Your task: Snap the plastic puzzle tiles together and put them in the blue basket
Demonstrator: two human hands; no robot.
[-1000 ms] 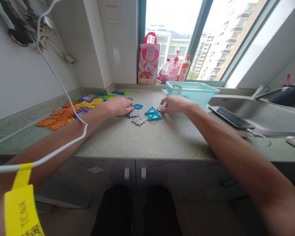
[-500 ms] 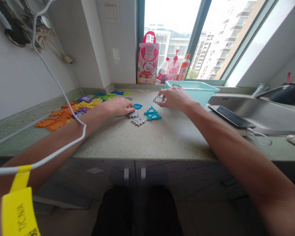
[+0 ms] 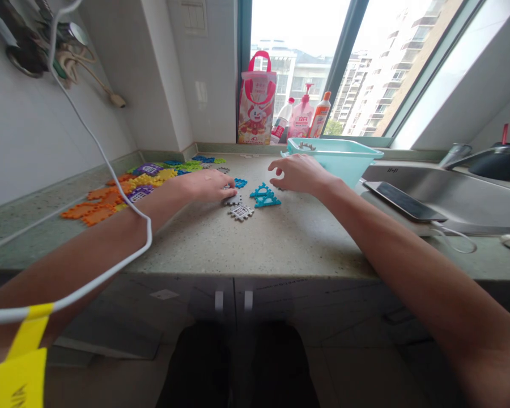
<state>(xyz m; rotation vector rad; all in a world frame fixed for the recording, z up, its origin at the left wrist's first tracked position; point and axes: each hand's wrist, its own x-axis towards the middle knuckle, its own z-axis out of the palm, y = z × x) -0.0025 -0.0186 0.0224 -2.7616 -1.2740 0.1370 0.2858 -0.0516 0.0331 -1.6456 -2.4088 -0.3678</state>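
Observation:
My left hand (image 3: 210,184) is low over the counter, its fingers bent together onto a grey notched plastic building tile (image 3: 234,200). A second grey building tile (image 3: 241,212) with a window pattern lies just in front. Beside the fingertips is a blue tile (image 3: 240,183), and to the right are blue triangular tiles (image 3: 264,196). My right hand (image 3: 296,171) hovers by the tub with thumb and fingers apart, holding nothing. Under it shows the edge of a grey tile, mostly hidden by the hand.
Orange, yellow, purple and green tiles (image 3: 106,205) are heaped at the left. A light-blue tub (image 3: 344,153) with a grey tile inside stands near the sink (image 3: 412,181). A phone (image 3: 403,201) lies at the sink's edge. A white cable (image 3: 110,170) hangs across my left forearm.
My right hand has opened and let go of the grey tile, which now lies under it. My left hand stays at the grey tile, almost unmoved.

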